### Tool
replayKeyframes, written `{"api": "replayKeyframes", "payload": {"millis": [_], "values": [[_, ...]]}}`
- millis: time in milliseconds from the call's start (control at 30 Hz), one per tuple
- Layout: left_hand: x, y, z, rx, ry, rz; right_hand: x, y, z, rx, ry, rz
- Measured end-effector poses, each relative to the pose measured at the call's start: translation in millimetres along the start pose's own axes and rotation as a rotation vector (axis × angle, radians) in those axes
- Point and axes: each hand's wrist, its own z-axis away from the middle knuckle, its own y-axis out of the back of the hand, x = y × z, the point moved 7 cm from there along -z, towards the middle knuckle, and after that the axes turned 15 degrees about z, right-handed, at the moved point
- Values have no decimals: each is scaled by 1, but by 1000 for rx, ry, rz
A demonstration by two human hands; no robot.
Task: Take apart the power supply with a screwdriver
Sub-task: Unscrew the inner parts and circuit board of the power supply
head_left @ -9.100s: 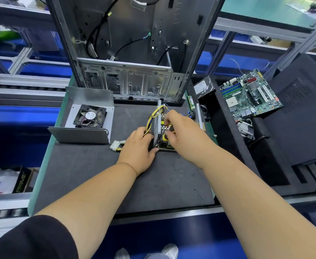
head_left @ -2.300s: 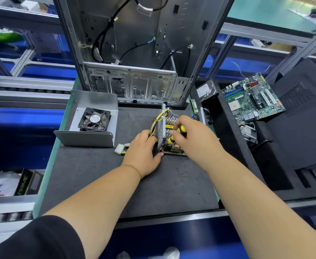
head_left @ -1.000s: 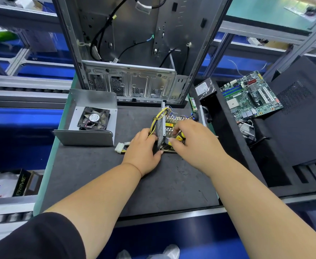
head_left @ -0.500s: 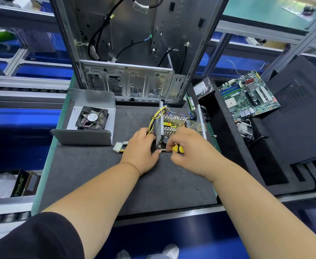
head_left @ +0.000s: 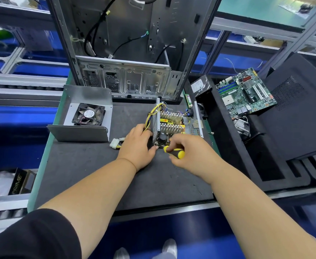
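Supply (head_left: 169, 126): opened, finned heatsinks and yellow wires bare.
Left hand (head_left: 137, 144): grips supply's left side.
Right hand (head_left: 189, 153): clasps screwdriver (head_left: 174, 151) at supply's near edge.

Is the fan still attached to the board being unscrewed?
No, the fan sits in a separate metal cover, left of the power supply board.

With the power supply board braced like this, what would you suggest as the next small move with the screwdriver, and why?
Probably seat the tip in a screw at the board's near edge and turn. The right hand grips the yellow-and-black screwdriver lying low, pointing at the near corner of the power supply board, while the left hand holds the board's left side steady. The tip and any screw are hidden, so this is a guess.
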Motion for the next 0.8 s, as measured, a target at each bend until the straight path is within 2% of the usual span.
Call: {"api": "replayKeyframes", "payload": {"millis": [100,267,333,467,600,800], "values": [[0,0,1,4,5,-1,-4,-5,1,-10,28,12],[1,1,2,21,10,-7,19,-2,-4,-12,-86,-151],[2,1,4,36,11,-9,22,2,-7,-14,-78,-176],[7,1,8,57,31,-60,16,4,-10,-7,23,-138],[17,4,20,105,56,-36,21,6,-15,37,41,-158],[31,6,45,177,65,-7,29,13,-30,34,37,-32]]}}
